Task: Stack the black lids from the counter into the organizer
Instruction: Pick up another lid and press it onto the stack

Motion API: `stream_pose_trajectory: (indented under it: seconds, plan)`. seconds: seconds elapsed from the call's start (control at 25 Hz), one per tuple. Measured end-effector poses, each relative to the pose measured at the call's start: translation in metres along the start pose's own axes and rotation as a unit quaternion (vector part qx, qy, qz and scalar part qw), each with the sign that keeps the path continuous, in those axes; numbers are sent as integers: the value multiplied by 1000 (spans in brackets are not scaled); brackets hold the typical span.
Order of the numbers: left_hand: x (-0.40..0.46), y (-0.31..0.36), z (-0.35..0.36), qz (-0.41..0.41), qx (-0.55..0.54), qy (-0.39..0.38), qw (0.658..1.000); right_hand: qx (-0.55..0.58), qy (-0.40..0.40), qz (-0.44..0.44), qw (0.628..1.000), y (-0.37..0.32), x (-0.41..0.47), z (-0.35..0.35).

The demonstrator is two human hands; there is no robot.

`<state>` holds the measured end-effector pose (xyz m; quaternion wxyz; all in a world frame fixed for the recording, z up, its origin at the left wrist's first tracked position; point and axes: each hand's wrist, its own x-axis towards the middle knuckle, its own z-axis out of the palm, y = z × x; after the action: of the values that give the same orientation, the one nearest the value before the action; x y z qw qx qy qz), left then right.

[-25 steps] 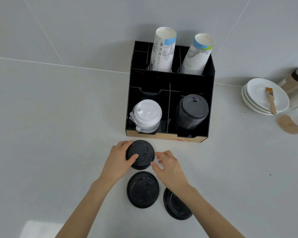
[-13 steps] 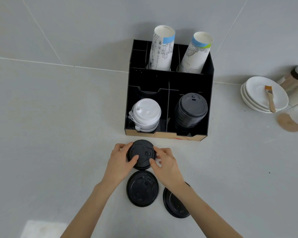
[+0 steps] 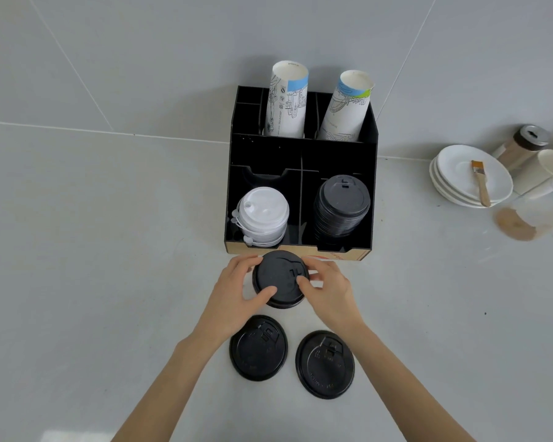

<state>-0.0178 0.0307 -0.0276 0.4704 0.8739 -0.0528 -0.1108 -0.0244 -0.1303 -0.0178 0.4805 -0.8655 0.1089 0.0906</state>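
Note:
A black lid (image 3: pixel 278 277) is held just in front of the black organizer (image 3: pixel 300 157), gripped from both sides by my left hand (image 3: pixel 237 288) and my right hand (image 3: pixel 327 287). It looks like a short stack of lids; how many I cannot tell. Two more black lids lie flat on the counter nearer to me, one on the left (image 3: pixel 258 347) and one on the right (image 3: pixel 325 364). The organizer's front right compartment holds a tall stack of black lids (image 3: pixel 342 205). Its front left compartment holds white lids (image 3: pixel 262 215).
Two stacks of paper cups (image 3: pixel 288 100) stand in the organizer's back compartments. To the right are stacked white saucers (image 3: pixel 460 183) with a small brush (image 3: pixel 481 183), a shaker jar (image 3: pixel 524 145) and a clear container (image 3: pixel 530 215). The wall stands behind.
My right hand has closed in on the lid held by my left hand, so both now grip it. The right lid on the counter is uncovered.

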Motion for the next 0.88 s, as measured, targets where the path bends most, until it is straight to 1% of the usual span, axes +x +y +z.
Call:
stream_pose_trajectory:
  seconds: [0.2,0.48,0.72,0.88]
  plan:
    - [1,11,6,42,-2,-43,998,18,31,-13,999,-2,1,-35]
    - [3,33,17,71,15,-47,996,22,42,-25,999,-6,1,-62]
    - [11,50,25,111,32,-76,990,16,45,-39,998,-11,5,-78]
    - [24,62,30,133,39,-67,988,10,37,-52,998,-15,11,-90]
